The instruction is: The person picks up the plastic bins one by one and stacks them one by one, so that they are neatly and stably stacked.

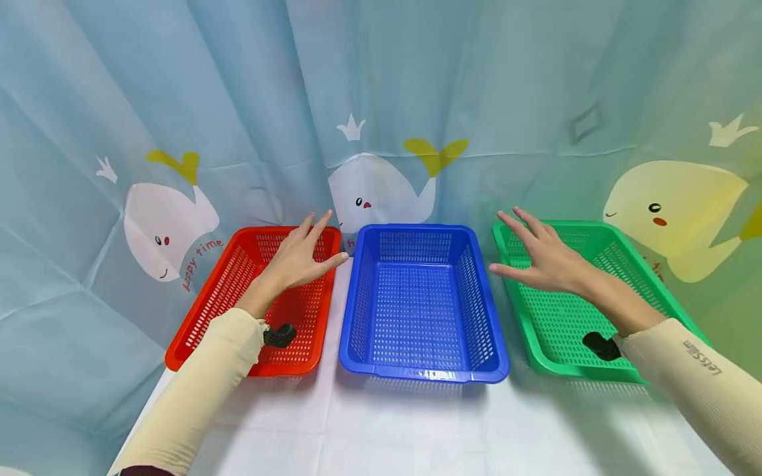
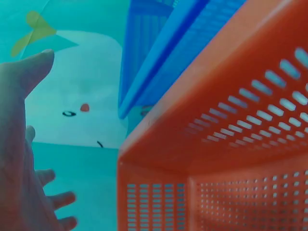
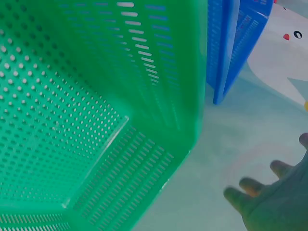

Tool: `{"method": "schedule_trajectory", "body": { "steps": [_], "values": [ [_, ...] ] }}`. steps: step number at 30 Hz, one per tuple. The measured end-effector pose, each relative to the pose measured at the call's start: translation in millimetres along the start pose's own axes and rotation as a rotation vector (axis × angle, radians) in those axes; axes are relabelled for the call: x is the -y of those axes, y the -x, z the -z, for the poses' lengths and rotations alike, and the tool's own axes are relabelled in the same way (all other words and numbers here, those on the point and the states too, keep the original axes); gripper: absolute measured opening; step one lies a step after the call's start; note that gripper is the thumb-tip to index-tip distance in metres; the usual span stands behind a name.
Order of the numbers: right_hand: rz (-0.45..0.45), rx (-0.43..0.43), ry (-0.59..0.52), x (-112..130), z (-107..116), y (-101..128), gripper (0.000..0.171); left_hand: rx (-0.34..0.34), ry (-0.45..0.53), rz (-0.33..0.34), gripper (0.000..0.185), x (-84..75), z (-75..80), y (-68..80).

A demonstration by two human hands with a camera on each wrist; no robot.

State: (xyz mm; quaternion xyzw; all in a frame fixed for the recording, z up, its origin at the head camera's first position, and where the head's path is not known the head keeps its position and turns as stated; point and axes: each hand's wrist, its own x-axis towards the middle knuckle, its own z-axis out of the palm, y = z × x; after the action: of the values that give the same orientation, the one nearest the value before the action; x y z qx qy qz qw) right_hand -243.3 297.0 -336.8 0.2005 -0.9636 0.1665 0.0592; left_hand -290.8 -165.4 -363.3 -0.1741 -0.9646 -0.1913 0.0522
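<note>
- Head view: the left hand [image 1: 297,258] hovers flat over the far end of the red basket [image 1: 196,324], fingers spread and straight, holding nothing; the right hand [image 1: 542,258] does the same over the far left corner of the green basket [image 1: 649,264]; the blue basket [image 1: 417,370] stands between the two, close beside each, all three on a white table [image 1: 381,430] before a whale-print curtain [image 1: 119,132]; a hand dropping carelessly could, I judge, catch a rim and shove a light basket into its neighbour.
- Left wrist view: the red basket's [image 2: 216,144] perforated wall and far corner fill the frame, the blue basket [image 2: 159,57] just behind; the left hand [image 2: 19,159] shows as an open palm with nothing in it; this view shows how narrow the gap between red and blue is, which the head view only hints at.
- Right wrist view: the green basket's [image 3: 86,110] mesh floor and corner, bare; the blue basket's [image 3: 236,43] edge beyond; the right hand's [image 3: 279,202] fingertips are loose and apart, touching nothing; only the head view shows both hands at once.
</note>
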Motion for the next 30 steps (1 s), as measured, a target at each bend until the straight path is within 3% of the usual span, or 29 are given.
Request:
{"method": "schedule_trajectory", "body": {
  "steps": [8, 17, 25, 30],
  "values": [
    [0.021, 0.02, -0.145, 7.4, -6.4, 0.0, 0.089, 0.102, 0.313, -0.001, 0.098, -13.7, -9.1, 3.7],
    [-0.01, 0.101, -0.294, 19.9, -13.3, 2.4, 0.082, 0.229, 0.619, 0.071, 0.095, -24.7, -8.2, 5.2],
    [0.01, 0.175, -0.355, 21.8, -22.5, -0.7, 0.082, 0.308, 0.671, 0.11, 0.103, -29.5, -14.0, 3.5],
    [-0.058, 0.251, -0.456, 20.4, -23.4, -0.3, 0.083, 0.334, 0.667, 0.144, 0.106, -31.2, -17.1, 0.7]
  ]
}}
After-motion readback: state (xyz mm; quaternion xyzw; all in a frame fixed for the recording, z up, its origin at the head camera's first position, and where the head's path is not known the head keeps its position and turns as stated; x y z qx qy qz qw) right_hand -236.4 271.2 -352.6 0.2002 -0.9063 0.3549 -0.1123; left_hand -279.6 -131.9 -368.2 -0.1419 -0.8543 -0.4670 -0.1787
